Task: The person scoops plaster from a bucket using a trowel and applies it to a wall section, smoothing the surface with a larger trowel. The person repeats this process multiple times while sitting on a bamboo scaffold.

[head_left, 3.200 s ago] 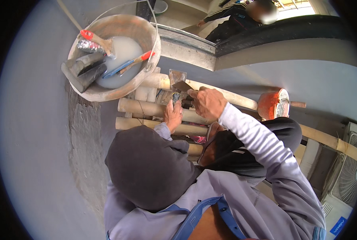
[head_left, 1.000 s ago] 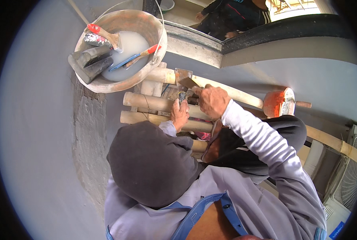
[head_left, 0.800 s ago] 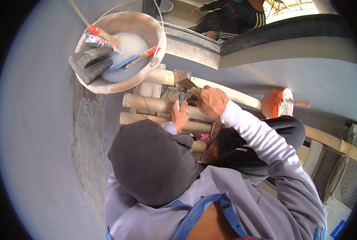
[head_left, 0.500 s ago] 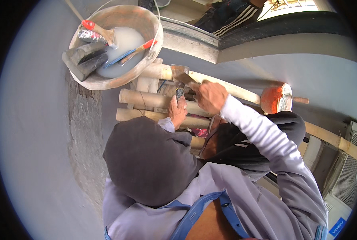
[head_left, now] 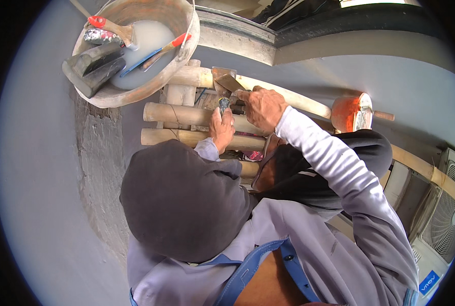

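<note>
1. Two scrapers cross blade over blade at the centre of the work: the left-hand scraper (head_left: 220, 90), upright with a broad, stained blade, and the right-hand scraper (head_left: 230, 83), slanting across it. Both sit above the bamboo poles, near the uppermost pole.
2. The left hand (head_left: 221, 128) is closed around its scraper's dark handle, thumb and fingers wrapped on the grip, blade pointing away from the person.
3. The right hand (head_left: 264, 109) is curled closed on the other scraper, knuckles up, its handle mostly hidden by the fingers.
4. Beneath both hands run pale bamboo poles (head_left: 186, 115), roughly side by side.
5. Left of the hands stands a large bucket (head_left: 189, 38) of cloudy liquid. It holds a red-tipped brush (head_left: 112, 29), a blue tool (head_left: 142, 62) and a second red-tipped brush (head_left: 165, 49).
6. To the right, an orange-stained pail (head_left: 344, 115) lies near the grey wall, a wooden handle (head_left: 384, 116) jutting from it.
7. Farther right, near the lower corner, is a fan unit (head_left: 444, 229).
</note>
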Demonstrator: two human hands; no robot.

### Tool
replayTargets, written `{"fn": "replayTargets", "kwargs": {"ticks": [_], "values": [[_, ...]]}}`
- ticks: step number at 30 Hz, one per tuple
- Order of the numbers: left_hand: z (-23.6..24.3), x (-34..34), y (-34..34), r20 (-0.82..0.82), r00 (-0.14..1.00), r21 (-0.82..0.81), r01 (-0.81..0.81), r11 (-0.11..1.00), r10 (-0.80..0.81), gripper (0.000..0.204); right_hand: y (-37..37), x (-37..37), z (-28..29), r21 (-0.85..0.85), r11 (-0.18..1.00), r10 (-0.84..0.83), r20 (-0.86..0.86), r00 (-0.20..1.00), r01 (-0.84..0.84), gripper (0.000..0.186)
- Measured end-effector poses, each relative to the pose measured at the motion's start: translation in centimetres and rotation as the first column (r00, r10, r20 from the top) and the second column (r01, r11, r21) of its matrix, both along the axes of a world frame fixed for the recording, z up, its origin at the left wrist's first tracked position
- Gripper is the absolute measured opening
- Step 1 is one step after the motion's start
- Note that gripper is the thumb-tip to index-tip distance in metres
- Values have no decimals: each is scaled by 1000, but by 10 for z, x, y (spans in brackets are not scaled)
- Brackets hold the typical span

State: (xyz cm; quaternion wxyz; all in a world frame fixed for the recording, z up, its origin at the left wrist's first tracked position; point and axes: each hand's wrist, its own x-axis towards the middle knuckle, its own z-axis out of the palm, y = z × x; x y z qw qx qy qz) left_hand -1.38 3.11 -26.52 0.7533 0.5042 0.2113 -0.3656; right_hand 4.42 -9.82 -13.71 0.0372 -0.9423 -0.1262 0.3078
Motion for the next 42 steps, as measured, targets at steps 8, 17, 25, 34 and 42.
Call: {"fn": "replayTargets", "kwargs": {"ticks": [8,17,25,34,42], "values": [[-2,-3,-1,-59,996,-49,-63,997,60,17,0,-16,9,-4,998,-59,41,997,60,44],[-12,-6,-4,-9,999,-36,-46,998,45,16,4,-11,17,-69,992,-106,-44,993,103,44],[-9,-3,-3,1,997,-30,-73,997,73,16,2,-12,21,-46,997,-56,-35,998,54,44],[-13,-5,-4,53,998,25,-33,999,32,17,5,-6,17,-25,998,-55,-29,998,54,43],[-6,-5,-6,2,999,-45,-44,998,45,18,-16,6,5,-77,990,-114,30,993,116,35]]}}
